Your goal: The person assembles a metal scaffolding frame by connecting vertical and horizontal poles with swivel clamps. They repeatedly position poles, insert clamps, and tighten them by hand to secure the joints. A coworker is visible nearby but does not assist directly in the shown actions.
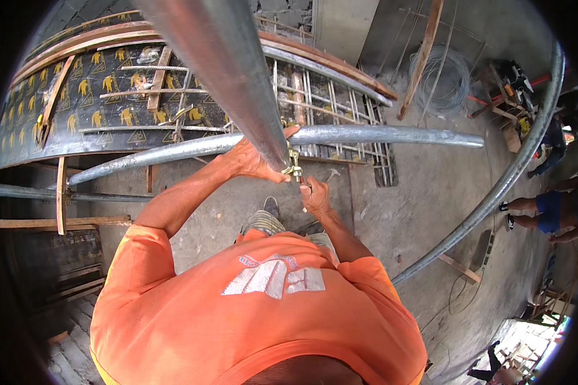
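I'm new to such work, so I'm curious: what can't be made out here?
All in the head view:
Slim object in the right hand: mostly covered by that hand, kind unclear.
Left hand: partly hidden by the nearest steel pipe.
That pipe's other end: cut off by the upper edge.
Gold-coloured clamp: too small to show how tight it is.
Person in blue shorts: cut off by the dark rim.

Upright pipe (231,77): dull silver-gry w/ reddish-brn sheen. Level pipe (379,135): brighter silver, mottled. Clamp (294,169): brassy yel. Panel (64,138): blk, w/ rows of yel animal figs reaching twd its L edge; timber strips (96,40) along its top edge: reddish brn. Person's tee (257,333): org, w/ mostly wht chest print, yel side trim. Trousers (263,222): striped, pale & dk. Floor (392,212): gry, patchy. Co-worker's shorts (548,212): blue.
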The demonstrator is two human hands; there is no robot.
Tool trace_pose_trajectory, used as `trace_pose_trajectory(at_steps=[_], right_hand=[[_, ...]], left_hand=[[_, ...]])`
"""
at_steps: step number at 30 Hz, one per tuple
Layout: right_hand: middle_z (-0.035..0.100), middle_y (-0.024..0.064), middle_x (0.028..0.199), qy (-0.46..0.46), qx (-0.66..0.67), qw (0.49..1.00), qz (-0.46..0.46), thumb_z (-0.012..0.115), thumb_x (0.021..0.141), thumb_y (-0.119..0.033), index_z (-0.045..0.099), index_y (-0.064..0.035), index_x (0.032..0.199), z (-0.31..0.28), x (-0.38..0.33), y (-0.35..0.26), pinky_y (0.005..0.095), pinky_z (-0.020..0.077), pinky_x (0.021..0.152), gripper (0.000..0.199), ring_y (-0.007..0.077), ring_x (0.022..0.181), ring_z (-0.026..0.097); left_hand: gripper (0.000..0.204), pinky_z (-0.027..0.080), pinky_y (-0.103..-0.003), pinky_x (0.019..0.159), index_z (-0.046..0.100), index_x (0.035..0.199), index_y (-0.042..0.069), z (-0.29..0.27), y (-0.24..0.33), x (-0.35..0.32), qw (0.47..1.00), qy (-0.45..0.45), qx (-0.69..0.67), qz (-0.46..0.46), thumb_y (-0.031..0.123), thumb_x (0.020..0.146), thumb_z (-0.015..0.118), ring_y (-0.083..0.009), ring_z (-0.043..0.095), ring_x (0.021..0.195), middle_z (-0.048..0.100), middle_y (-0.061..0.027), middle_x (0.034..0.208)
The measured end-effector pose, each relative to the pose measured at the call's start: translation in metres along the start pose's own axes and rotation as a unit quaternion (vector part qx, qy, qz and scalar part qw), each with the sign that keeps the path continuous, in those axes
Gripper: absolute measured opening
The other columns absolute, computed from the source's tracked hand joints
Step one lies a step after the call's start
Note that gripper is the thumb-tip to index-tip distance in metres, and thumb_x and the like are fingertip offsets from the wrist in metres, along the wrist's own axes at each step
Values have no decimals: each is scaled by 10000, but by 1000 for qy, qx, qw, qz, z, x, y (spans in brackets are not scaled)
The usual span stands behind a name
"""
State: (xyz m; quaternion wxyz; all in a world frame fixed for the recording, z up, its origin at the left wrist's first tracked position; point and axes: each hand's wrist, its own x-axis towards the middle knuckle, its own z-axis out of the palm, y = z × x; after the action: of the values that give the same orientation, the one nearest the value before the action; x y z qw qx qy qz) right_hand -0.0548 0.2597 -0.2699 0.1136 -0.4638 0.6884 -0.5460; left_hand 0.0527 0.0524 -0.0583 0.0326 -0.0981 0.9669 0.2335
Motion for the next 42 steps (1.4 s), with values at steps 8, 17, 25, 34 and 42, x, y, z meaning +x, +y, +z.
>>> trace_pose_trajectory(at_steps=[8, 17, 25, 34, 42], right_hand=[[542, 178, 648, 3, -94, 994, -50, 626, 969, -597, 527, -46, 712, -52, 6, -20, 504, 426, 523, 616, 411, 571, 578], [657, 127, 687, -182, -423, 877, -135, 692, 906, -567, 626, -69, 721, -146, 71, -128, 440, 524, 531, 536, 315, 628, 680], [651, 95, 664, -208, -477, 839, -163, 698, 904, -535, 661, -80, 725, -143, 86, -161, 419, 540, 548, 490, 286, 645, 681], [746, 209, 828, -341, -453, 823, 25, 693, 941, -376, 731, -19, 836, -204, 111, -166, 481, 599, 738, 374, 377, 803, 753], [742, 280, 939, -335, -373, 840, 205, 677, 917, -301, 762, 15, 917, -192, 109, -112, 504, 601, 834, 327, 445, 912, 737]], left_hand=[[1301, 427, -557, 1068, 270, 1639, 123, 3, -4, -3, 997, 51, 5, 52, 551, 592, 911, -451, 550, 1249, 613, -262, 1274], [1231, 418, -550, 1071, 364, 1588, 75, -6, 5, -3, 997, 57, -11, 47, 544, 582, 896, -433, 539, 1274, 570, -256, 1333], [1276, 423, -545, 1080, 311, 1624, 98, -4, 2, -2, 997, 56, -25, 45, 551, 584, 895, -443, 550, 1257, 578, -257, 1290], [1309, 337, -665, 1142, 292, 1638, 189, -3, 6, 1, 999, -7, -16, -33, 591, 552, 901, -588, 409, 1379, 450, -397, 1441], [1312, 360, -663, 1123, 278, 1642, 213, -5, 10, 0, 993, 2, 107, -52, 721, 586, 867, -577, 461, 1344, 515, -381, 1401]])
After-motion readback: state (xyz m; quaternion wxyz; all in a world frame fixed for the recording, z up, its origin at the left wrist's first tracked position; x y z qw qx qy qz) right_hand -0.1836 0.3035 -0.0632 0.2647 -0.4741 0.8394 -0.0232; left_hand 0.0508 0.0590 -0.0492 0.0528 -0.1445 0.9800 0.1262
